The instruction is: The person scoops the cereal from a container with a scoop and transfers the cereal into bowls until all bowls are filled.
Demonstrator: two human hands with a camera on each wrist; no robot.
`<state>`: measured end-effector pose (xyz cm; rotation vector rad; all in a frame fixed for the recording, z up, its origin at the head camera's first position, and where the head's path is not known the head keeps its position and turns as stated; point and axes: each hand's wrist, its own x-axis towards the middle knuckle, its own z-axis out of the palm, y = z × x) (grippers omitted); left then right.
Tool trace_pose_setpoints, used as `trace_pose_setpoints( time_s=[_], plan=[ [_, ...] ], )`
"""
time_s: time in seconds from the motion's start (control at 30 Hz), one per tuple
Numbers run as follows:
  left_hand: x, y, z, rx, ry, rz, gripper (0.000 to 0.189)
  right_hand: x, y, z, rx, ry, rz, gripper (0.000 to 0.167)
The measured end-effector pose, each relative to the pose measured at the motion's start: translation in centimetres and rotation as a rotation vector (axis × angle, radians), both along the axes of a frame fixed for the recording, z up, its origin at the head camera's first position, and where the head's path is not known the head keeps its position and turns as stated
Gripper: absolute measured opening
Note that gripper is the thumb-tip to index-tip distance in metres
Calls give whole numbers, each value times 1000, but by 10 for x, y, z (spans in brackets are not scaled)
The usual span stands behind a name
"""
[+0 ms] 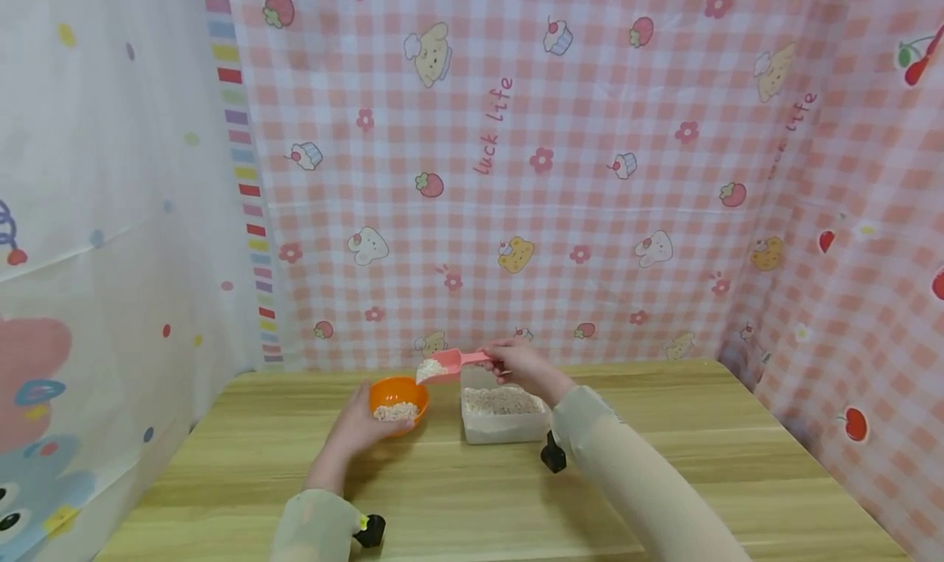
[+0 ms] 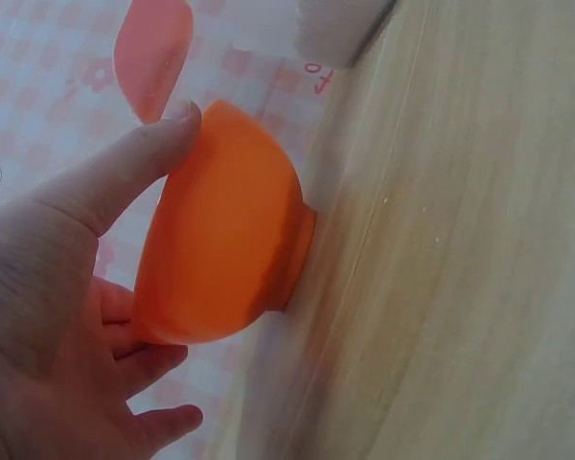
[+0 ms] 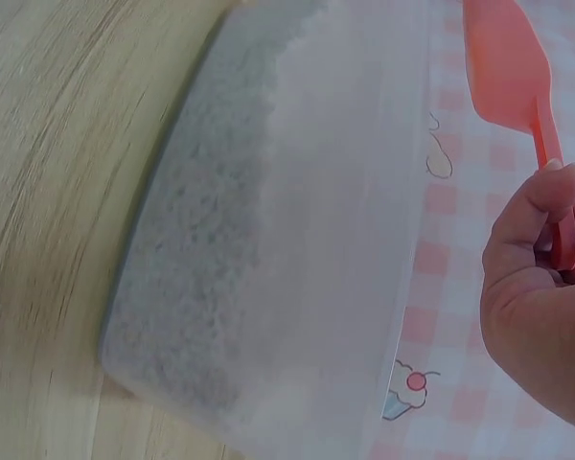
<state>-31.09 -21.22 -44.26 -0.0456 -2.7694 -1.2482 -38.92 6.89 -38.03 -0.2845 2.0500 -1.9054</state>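
Note:
My left hand [image 1: 360, 424] grips an orange bowl [image 2: 225, 230] by its rim, the thumb on one side and the fingers on the other. Pale flakes like oats [image 1: 396, 412] lie inside the bowl. My right hand [image 1: 525, 367] pinches the handle of a pink scoop [image 3: 510, 67], which carries a small heap of the same pale flakes [image 1: 430, 371]. The scoop's front edge hangs just above and right of the bowl's rim in the head view. Below the right hand stands a translucent plastic box [image 1: 506, 429], partly filled with flakes [image 3: 196, 230].
The bowl and box are side by side on a wooden table [image 1: 457, 505]. A pink checked curtain [image 1: 472, 218] hangs behind the table's back edge, and a white patterned curtain [image 1: 147, 218] hangs at the left. Black wrist mounts [image 1: 553, 454] sit at both cuffs.

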Motion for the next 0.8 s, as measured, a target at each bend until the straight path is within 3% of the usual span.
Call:
trace_pose_setpoints(
  time_s=[0.67, 0.8],
  plan=[
    [1, 0, -5, 36, 44, 3, 108, 4, -40, -4, 39, 37, -26, 28],
    [0, 1, -7, 40, 58, 5, 106, 3, -48, -8, 46, 51, -62, 29]
  ],
)
